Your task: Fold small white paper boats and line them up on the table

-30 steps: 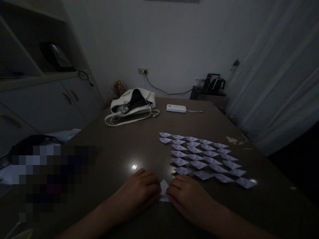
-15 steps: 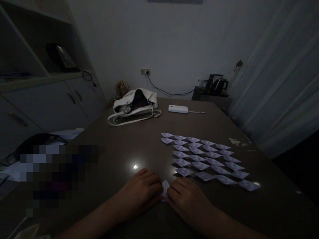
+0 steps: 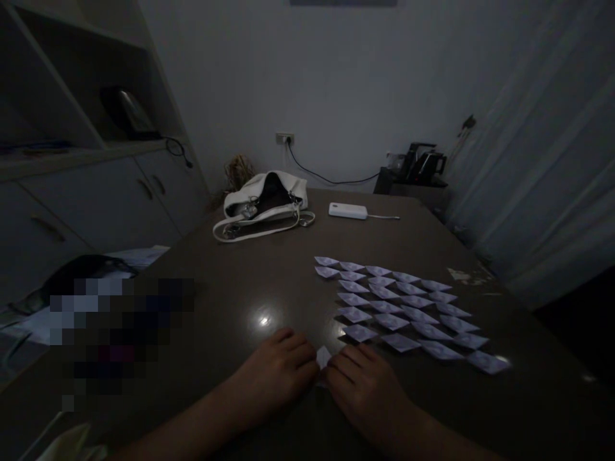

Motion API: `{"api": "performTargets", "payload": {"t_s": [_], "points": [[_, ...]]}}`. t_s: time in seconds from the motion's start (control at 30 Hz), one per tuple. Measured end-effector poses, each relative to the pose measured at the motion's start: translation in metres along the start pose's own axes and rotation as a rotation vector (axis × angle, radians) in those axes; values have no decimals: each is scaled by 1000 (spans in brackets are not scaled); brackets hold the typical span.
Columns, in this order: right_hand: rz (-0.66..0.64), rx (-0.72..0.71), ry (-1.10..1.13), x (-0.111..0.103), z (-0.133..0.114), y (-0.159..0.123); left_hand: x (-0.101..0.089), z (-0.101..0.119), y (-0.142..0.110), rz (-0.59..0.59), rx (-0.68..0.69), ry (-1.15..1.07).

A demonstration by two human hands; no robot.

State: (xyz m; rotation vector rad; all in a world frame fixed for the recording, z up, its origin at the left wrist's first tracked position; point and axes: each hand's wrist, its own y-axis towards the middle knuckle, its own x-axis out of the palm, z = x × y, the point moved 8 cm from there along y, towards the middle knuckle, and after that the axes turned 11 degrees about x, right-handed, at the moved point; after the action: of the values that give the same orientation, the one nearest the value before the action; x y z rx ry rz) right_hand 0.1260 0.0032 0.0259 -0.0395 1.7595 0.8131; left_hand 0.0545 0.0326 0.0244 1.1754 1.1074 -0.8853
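Note:
Between my fingers at the near part of the table lies a small piece of folded white paper (image 3: 323, 356), its pointed tip facing away from me. My left hand (image 3: 283, 365) grips its left side with the fingers bent. From the right, my right hand (image 3: 360, 381) closes on the other side, fingertips almost meeting the left ones. Most of the paper is hidden under both hands. Just beyond my right hand stand several folded paper boats (image 3: 383, 291) in rough rows, the closest boat (image 3: 359, 332) near my knuckles.
A white handbag (image 3: 266, 202) lies open toward the back of the brown table (image 3: 230, 275). Right of it is a white power bank (image 3: 348, 210) with a short cable. A kettle (image 3: 431, 166) stands in the far right corner. Cabinets (image 3: 91, 205) line the left side.
The whole view has shifted slightly, so things appear a little further right. Both hands keep hold of the folded paper, and less of it shows between them. The boats have not moved.

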Motion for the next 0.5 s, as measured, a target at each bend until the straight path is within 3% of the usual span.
{"api": "performTargets", "payload": {"t_s": [0.5], "points": [[34,51,11,1,4,2,1,0,0,34,9,23]]}}
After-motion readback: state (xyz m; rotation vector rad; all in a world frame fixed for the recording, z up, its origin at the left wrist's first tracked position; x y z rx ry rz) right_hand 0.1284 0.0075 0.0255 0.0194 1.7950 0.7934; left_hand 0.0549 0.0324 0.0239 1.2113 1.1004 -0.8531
